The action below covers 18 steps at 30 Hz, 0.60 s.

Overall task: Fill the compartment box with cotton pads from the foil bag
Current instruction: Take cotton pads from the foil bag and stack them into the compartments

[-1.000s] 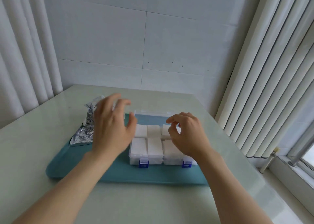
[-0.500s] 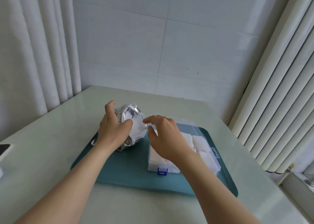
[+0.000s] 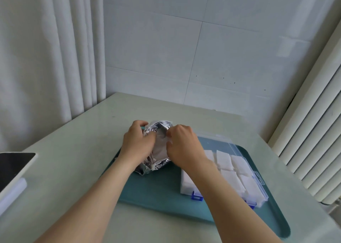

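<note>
A dark-screened device [image 3: 13,166] lies at the left edge of the pale green table [image 3: 73,150]. Further right, a teal tray [image 3: 158,193] carries the task's things. The left forearm reaches up from the bottom edge onto the tray. The left hand [image 3: 136,143] wraps round the left side of the foil bag [image 3: 156,161], thumb on the near face and fingers curled over the far rim, holding its mouth open and tipped toward the camera. The bag rests on the tray's left part. The right forearm crosses above the near left corner of the compartment box [image 3: 258,185]. The right hand [image 3: 182,145] is at the bag's mouth, back upward and fingers curled in. Their tips are hidden, so I cannot tell whether they pinch a pad or the bag's rim. Just right of the bag, the clear box with blue latches [image 3: 197,198] sits on the tray, white cotton pads [image 3: 223,158] filling its visible compartments.
</note>
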Each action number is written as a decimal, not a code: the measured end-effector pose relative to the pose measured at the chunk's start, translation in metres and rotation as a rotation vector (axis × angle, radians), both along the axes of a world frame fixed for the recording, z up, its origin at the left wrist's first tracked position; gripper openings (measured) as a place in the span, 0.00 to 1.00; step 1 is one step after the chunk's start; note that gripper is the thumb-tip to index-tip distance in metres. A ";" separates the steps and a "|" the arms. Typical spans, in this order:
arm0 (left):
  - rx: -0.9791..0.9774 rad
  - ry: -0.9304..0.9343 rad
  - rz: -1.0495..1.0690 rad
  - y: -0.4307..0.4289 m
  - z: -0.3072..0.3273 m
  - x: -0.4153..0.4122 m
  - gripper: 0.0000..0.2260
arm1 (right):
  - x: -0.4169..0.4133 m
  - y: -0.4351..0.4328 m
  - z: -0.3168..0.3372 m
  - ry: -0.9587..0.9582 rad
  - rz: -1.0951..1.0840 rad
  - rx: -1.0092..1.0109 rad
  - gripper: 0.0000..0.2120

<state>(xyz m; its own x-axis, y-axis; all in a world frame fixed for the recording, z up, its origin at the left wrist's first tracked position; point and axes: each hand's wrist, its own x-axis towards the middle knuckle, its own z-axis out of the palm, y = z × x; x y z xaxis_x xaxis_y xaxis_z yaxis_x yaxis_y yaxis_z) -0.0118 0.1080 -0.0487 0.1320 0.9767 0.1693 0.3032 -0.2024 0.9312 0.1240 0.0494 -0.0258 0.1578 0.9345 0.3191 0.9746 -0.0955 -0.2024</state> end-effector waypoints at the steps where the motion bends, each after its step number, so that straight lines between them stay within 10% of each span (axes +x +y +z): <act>1: 0.020 0.024 0.003 0.000 -0.001 0.000 0.17 | 0.001 0.001 0.000 -0.010 -0.006 -0.013 0.06; 18: 0.231 0.071 -0.015 0.005 -0.006 0.001 0.08 | 0.004 0.004 0.004 0.174 0.107 -0.009 0.04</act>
<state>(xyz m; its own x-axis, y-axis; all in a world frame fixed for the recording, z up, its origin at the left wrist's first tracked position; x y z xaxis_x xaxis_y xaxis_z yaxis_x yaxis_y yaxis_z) -0.0112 0.1133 -0.0542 0.1657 0.9110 0.3775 0.3615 -0.4123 0.8363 0.1277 0.0530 -0.0216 0.1094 0.9516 0.2872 0.9298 0.0042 -0.3680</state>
